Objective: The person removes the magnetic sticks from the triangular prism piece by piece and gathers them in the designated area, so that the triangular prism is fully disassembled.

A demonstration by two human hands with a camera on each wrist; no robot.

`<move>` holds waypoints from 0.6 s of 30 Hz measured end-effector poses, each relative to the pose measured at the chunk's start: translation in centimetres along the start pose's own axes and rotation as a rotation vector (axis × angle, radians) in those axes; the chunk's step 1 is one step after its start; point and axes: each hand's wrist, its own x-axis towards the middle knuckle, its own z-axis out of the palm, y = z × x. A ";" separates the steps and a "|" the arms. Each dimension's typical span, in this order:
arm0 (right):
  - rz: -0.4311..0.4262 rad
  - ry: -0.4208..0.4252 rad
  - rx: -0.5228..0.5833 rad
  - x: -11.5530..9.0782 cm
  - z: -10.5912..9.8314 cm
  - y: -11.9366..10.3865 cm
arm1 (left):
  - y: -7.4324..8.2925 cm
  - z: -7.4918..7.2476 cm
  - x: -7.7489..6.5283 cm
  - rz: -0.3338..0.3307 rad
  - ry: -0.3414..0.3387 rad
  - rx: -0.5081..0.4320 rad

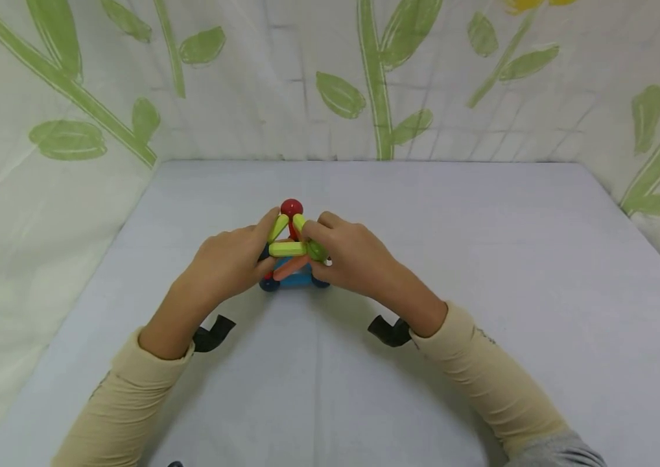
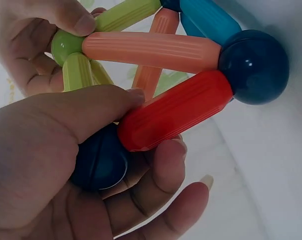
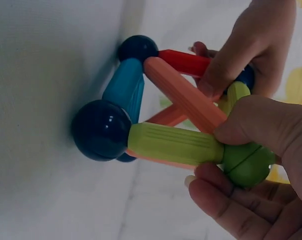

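A frame of magnetic building rods and balls stands on the table between both hands, with blue rods (image 1: 296, 279) along its bottom and a red ball (image 1: 292, 208) at its far top. My left hand (image 1: 222, 263) holds the left corner, thumb and fingers round a dark blue ball (image 2: 98, 162) and the end of a red rod (image 2: 175, 112). At the right corner, my right hand (image 1: 359, 256) pinches a green ball (image 3: 247, 165) where a lime rod (image 3: 173, 142) and a salmon rod (image 3: 185, 95) meet. A lime crossbar (image 1: 287, 249) spans between the hands. Fingers hide some joints.
The frame sits on a pale cloth-covered table (image 1: 482, 259). Behind it hangs a white curtain (image 1: 260, 84) painted with green leaves. Black straps (image 1: 213, 333) hang near both cuffs. A small dark object (image 1: 175, 464) peeks in at the bottom edge.
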 end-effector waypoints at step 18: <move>0.204 -0.091 0.248 -0.3 -3.0 2.9 | 0.1 0.4 0.2 0.008 0.025 -0.002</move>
